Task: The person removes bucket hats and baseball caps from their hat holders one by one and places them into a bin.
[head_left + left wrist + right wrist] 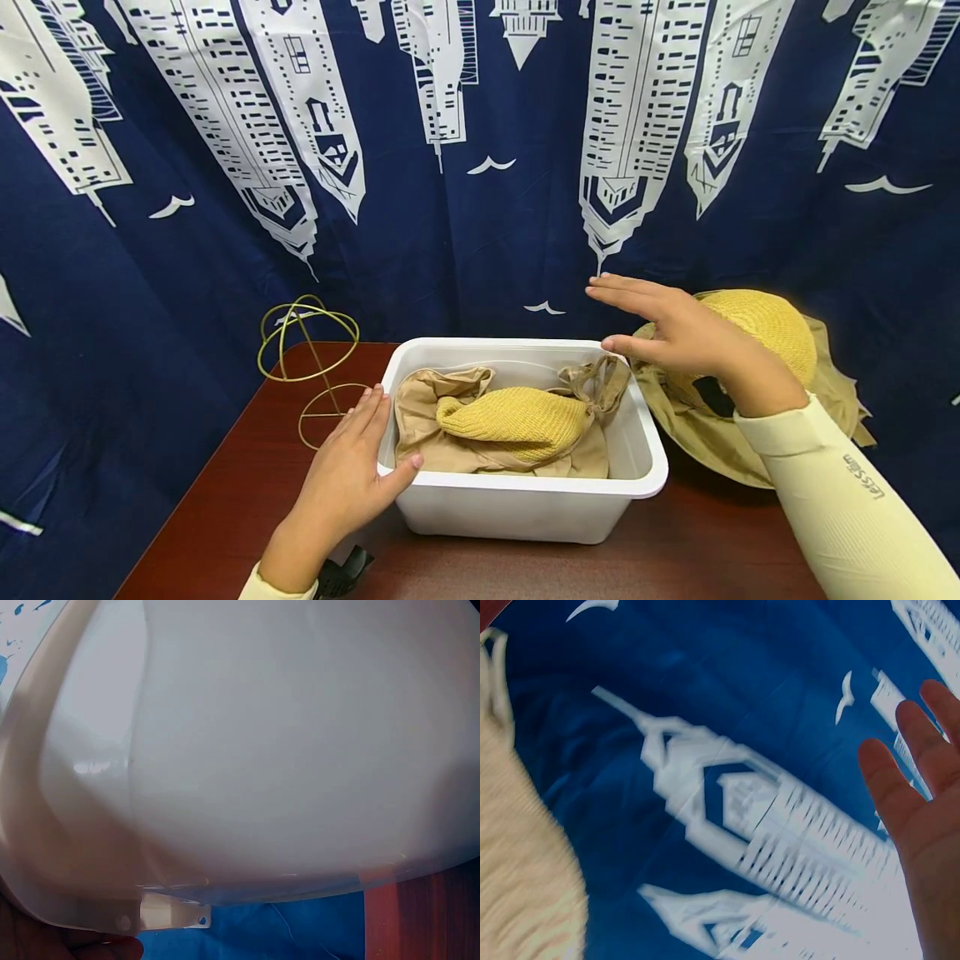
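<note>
White bin (517,510), one, between the table's (225,517) left and right edges, containing one crumpled yellow-and-beige hat (517,421). Left hand (348,475) at the bin's left rim, fingers extended; right hand (671,329) raised near its far right corner, fingers straight, empty. Gold wire stand (319,365), table's far left corner. Wide-brimmed hat (768,333), right edge.

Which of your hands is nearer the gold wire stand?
Left: left hand beside the gold wire stand, at the left rim of the white bin; right hand across the bin, near its far right corner.
</note>
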Demonstrator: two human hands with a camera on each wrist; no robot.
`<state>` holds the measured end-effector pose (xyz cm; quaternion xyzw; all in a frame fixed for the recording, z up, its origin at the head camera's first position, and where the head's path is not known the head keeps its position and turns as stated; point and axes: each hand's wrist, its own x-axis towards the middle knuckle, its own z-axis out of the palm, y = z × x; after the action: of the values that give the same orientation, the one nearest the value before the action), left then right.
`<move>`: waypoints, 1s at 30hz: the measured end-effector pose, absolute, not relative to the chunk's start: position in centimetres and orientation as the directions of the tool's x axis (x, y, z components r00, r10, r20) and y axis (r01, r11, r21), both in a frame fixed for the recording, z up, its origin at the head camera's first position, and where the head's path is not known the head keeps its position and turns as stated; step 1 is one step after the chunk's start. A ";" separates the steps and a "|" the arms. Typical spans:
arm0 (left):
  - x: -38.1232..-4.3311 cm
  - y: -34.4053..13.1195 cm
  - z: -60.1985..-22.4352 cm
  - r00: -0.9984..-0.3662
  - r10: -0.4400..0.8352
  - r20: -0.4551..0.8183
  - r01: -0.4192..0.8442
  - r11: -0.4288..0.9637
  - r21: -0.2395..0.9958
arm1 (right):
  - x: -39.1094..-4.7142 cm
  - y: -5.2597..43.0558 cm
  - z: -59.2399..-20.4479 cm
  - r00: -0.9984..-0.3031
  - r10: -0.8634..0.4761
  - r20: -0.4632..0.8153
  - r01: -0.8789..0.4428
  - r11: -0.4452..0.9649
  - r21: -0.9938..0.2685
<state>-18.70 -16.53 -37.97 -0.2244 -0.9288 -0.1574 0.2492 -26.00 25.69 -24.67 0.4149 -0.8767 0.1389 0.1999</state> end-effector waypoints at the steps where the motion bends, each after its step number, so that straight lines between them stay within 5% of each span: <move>1: -18.7 -16.5 -38.0 -0.775 0.339 0.533 0.496 0.849 0.180 | -25.8 26.4 -24.8 -0.581 -0.656 0.483 -0.776 0.625 -0.084; 18: -18.7 -16.6 -38.1 -0.771 0.341 0.539 0.497 0.850 0.173 | -24.9 36.7 -27.2 -0.754 -0.304 0.582 -0.498 0.843 -0.205; 30: -18.8 -16.5 -38.0 -0.769 0.339 0.542 0.497 0.850 0.175 | -26.1 40.6 -29.3 -0.854 -0.171 0.491 -0.385 0.843 -0.377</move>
<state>-18.75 -16.53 -38.02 -0.2252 -0.9276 -0.1559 0.2540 -26.09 40.59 -29.27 0.1489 -0.9331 0.2377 0.2251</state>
